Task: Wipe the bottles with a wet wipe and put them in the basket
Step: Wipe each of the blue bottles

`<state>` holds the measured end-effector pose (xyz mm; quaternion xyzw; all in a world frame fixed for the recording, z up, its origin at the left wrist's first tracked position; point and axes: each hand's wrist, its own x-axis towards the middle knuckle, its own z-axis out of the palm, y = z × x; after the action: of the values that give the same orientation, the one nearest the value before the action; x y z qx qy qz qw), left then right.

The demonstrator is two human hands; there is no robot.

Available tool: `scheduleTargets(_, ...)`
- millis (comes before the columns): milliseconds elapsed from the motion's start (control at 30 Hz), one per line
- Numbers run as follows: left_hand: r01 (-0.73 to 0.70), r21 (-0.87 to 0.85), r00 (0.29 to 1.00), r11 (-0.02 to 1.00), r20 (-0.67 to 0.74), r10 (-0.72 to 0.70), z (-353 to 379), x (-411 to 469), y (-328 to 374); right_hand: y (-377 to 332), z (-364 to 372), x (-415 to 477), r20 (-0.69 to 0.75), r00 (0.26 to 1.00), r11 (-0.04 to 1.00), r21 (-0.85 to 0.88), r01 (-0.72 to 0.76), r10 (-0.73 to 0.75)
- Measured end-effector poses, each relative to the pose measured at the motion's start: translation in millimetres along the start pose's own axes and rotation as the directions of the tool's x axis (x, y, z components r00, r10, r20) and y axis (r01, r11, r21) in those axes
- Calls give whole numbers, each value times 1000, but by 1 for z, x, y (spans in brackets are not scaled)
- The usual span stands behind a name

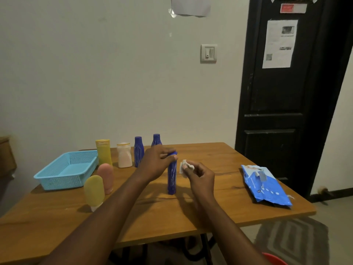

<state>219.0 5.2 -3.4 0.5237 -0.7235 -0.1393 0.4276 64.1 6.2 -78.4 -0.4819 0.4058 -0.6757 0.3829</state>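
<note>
Table: basket by the left edge, toward the far corner, nothing in it that I can see. Wipes pack lies near the right edge. Six items are waiting on the left half. Along the far edge are the yellow bottle, white bottle, first blue bottle and second blue bottle. The pink tube and yellow tube stand cap-down just beside the basket's near right corner. Third blue bottle stands upright mid-table and is the one being worked. Step, my read: wiping the first one, basket part not started. Left hand is curled over its cap, fingers and thumb gripping the top to steady it. Right hand sits just right of the bottle's upper part, fingers pinching a wadded wet wipe. The wipe is close to the bottle; can't tell if it touches. Hands are close together, not touching each other. Next: press the wipe to the body and run it down and around with the top pinned, then carry the bottle left into the basket, clearing the tubes. It's tall and narrow, so it probably tips if pushed sideways without the top grip.
</note>
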Motion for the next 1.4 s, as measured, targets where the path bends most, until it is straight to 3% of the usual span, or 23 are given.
scheduleTargets(233, 11, -54, 997, 998, -72, -15, 8, -3, -5, -6, 40, -11, 56, 983, 944, -275, 184, -176)
scheduleTargets(433, -9, -90, 995, 996, -95, 1, 9, -4, -10, 13, 31, -45, 259, 966, 884, -454, 111, 12)
scheduleTargets(533, -21, -90, 994, 996, -105, 11, 13, -4, -10, 8, 28, -47, 291, 952, 875, -480, 60, 95)
scheduleTargets(800, -9, -93, 994, 996, -107, -1, 12, 0, -11, -13, 47, -18, 282, 959, 935, -348, 74, 29)
scheduleTargets(900, -6, -74, 995, 997, -98, -1, 11, 1, -12, -14, 45, 1, 334, 934, 929, -369, 10, 123)
scheduleTargets(1033, -12, -81, 994, 997, -112, 3, 13, -2, -11, -10, 32, 1, 409, 853, 844, -532, -67, 325)
scheduleTargets(1300, -26, -54, 990, 998, -138, 18, 15, -3, -16, -5, 23, -40, 352, 884, 759, -651, -6, 309)
scheduleTargets(1400, -34, -41, 988, 999, -150, 27, 16, -4, -15, -3, 24, -59, 344, 898, 771, -637, 7, 276)
